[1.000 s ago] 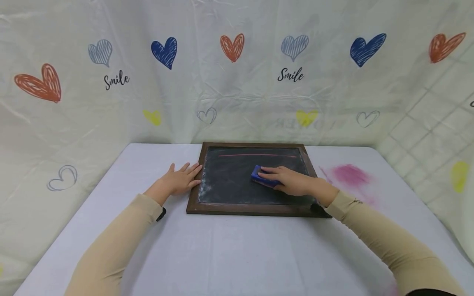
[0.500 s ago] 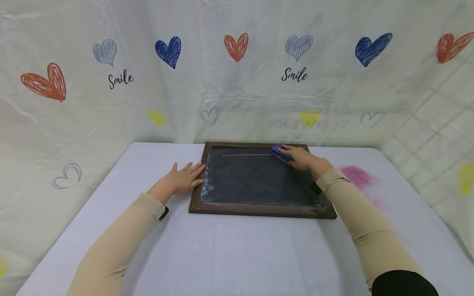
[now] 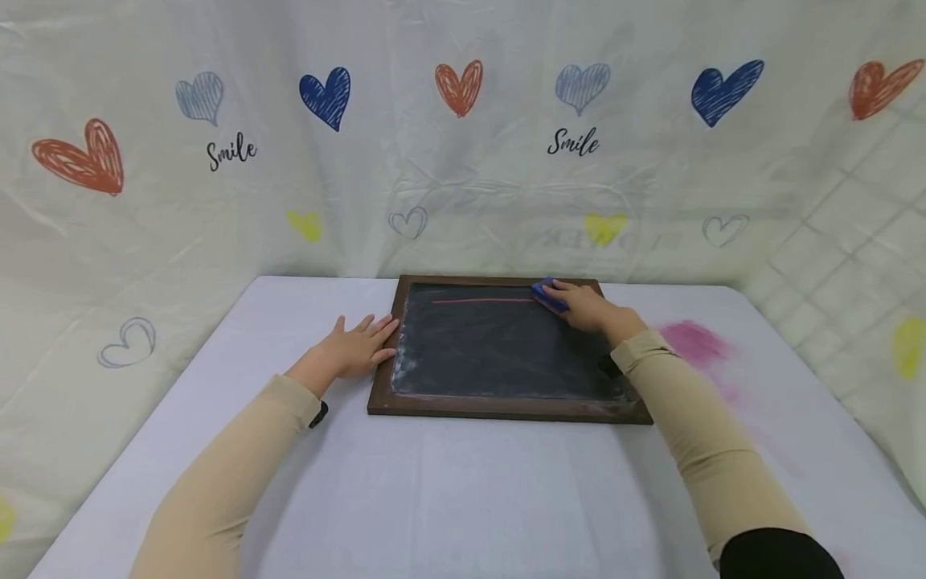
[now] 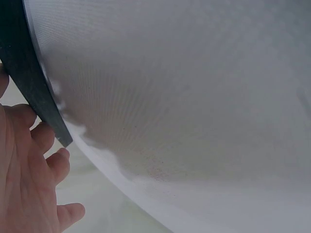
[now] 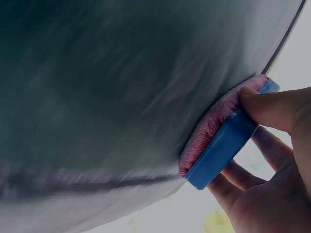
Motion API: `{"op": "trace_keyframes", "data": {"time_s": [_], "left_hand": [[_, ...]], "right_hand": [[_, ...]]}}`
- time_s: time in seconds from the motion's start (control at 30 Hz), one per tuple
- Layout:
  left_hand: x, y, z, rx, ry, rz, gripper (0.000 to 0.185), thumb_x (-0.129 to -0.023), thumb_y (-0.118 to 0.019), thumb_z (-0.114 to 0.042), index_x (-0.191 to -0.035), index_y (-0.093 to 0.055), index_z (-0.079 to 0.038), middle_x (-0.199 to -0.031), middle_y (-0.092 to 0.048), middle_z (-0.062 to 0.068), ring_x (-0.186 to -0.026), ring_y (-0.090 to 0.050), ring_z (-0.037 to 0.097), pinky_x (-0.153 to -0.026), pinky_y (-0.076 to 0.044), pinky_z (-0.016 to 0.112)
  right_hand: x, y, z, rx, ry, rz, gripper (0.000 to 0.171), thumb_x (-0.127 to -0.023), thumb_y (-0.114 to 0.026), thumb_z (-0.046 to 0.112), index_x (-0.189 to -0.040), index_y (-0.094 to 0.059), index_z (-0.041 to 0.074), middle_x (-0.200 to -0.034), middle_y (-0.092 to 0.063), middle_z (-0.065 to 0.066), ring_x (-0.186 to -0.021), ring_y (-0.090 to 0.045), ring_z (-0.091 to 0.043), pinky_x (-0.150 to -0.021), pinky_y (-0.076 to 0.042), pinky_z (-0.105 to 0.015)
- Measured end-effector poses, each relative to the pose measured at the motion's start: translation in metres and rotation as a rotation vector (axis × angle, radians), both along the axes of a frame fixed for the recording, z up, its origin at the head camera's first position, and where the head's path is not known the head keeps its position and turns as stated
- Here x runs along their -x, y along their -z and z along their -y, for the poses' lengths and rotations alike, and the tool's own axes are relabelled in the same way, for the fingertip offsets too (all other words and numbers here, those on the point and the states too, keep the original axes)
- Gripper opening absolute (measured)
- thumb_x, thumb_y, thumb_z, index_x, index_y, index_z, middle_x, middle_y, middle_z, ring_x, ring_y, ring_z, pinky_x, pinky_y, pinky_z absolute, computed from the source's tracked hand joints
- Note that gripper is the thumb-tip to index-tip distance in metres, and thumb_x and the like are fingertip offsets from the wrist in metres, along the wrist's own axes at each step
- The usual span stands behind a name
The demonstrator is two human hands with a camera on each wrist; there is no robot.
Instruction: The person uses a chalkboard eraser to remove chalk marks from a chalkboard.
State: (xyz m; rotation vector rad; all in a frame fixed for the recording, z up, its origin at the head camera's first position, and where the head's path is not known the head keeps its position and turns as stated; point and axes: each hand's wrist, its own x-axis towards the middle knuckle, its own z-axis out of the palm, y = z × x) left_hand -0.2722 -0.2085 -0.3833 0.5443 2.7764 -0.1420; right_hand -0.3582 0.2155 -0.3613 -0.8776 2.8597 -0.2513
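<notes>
The right hand (image 3: pixel 589 308) grips a blue eraser (image 3: pixel 547 294) with a pink-stained pad at the far end of a dusty slate (image 3: pixel 499 346); the left hand (image 3: pixel 354 347) lies flat, fingers spread.

The only readable word is "Smile", printed twice in black script on the heart-patterned backdrop (image 3: pixel 463 185), once above the left hand (image 3: pixel 354 350) and once above the right hand (image 3: pixel 589 310).

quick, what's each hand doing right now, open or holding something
Left hand: open, fingers flat on the table against the chalkboard frame.
Right hand: holding the blue eraser, pressed on the chalkboard by the red line.
</notes>
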Motion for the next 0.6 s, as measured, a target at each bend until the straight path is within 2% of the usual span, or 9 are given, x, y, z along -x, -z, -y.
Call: {"op": "trace_keyframes", "data": {"time_s": [0.07,0.1,0.17,0.23,0.47,0.53,0.6], "left_hand": [[0.000,0.000,-0.001,0.001,-0.002,-0.002,0.068,-0.112,-0.029,-0.049,-0.167,-0.009,-0.014,-0.172,-0.011,0.008,-0.156,-0.013,0.035,-0.116,-0.006,0.072],[0.000,0.000,-0.001,0.001,-0.001,-0.003,0.068,-0.112,-0.029,-0.049,-0.167,-0.009,-0.014,-0.172,-0.011,0.008,-0.156,-0.013,0.035,-0.116,-0.006,0.072],[-0.001,-0.001,-0.001,-0.004,-0.003,-0.003,0.068,-0.112,-0.030,-0.049,-0.167,-0.010,-0.013,-0.172,-0.012,0.008,-0.156,-0.013,0.035,-0.116,-0.006,0.072],[-0.002,-0.001,-0.001,-0.010,-0.002,-0.002,0.068,-0.112,-0.030,-0.048,-0.167,-0.011,-0.013,-0.171,-0.012,0.008,-0.155,-0.013,0.035,-0.116,-0.006,0.072],[-0.004,-0.004,-0.003,-0.019,0.003,-0.002,0.068,-0.112,-0.030,-0.048,-0.166,-0.012,-0.012,-0.171,-0.013,0.009,-0.155,-0.014,0.036,-0.116,-0.006,0.072],[-0.004,-0.004,-0.004,-0.018,0.004,-0.004,0.067,-0.112,-0.030,-0.048,-0.166,-0.012,-0.012,-0.171,-0.013,0.010,-0.155,-0.014,0.037,-0.116,-0.006,0.073],[-0.005,-0.005,-0.005,-0.020,0.009,-0.002,0.067,-0.112,-0.031,-0.047,-0.166,-0.012,-0.012,-0.171,-0.013,0.010,-0.155,-0.015,0.037,-0.116,-0.007,0.073]], "right_hand": [[-0.002,0.000,0.008,-0.006,0.019,0.031,0.064,-0.099,-0.054,-0.008,-0.158,-0.031,-0.004,-0.162,-0.023,-0.032,-0.092,-0.058,-0.045,-0.083,-0.046,-0.047],[-0.002,0.000,0.013,-0.009,0.026,0.044,0.064,-0.100,-0.053,-0.007,-0.159,-0.029,-0.003,-0.163,-0.021,-0.031,-0.104,-0.057,-0.050,-0.090,-0.047,-0.051],[-0.004,-0.001,0.026,-0.019,0.033,0.056,0.063,-0.102,-0.053,-0.004,-0.160,-0.028,-0.001,-0.164,-0.020,-0.029,-0.130,-0.043,-0.056,-0.108,-0.038,-0.059],[-0.005,-0.001,0.039,-0.024,0.030,0.064,0.063,-0.103,-0.053,-0.003,-0.160,-0.027,0.000,-0.165,-0.019,-0.028,-0.143,-0.027,-0.058,-0.115,-0.028,-0.062],[-0.013,-0.003,0.071,-0.053,0.013,0.079,0.065,-0.104,-0.052,-0.002,-0.162,-0.024,0.004,-0.167,-0.016,-0.025,-0.148,-0.025,-0.050,-0.120,-0.020,-0.059],[-0.014,-0.002,0.069,-0.050,0.020,0.085,0.066,-0.104,-0.052,-0.003,-0.163,-0.024,0.005,-0.167,-0.016,-0.023,-0.147,-0.025,-0.052,-0.119,-0.024,-0.059],[-0.014,-0.002,0.060,-0.037,0.027,0.082,0.066,-0.103,-0.052,-0.004,-0.162,-0.025,0.005,-0.167,-0.018,-0.024,-0.140,-0.037,-0.053,-0.115,-0.033,-0.056]]}}
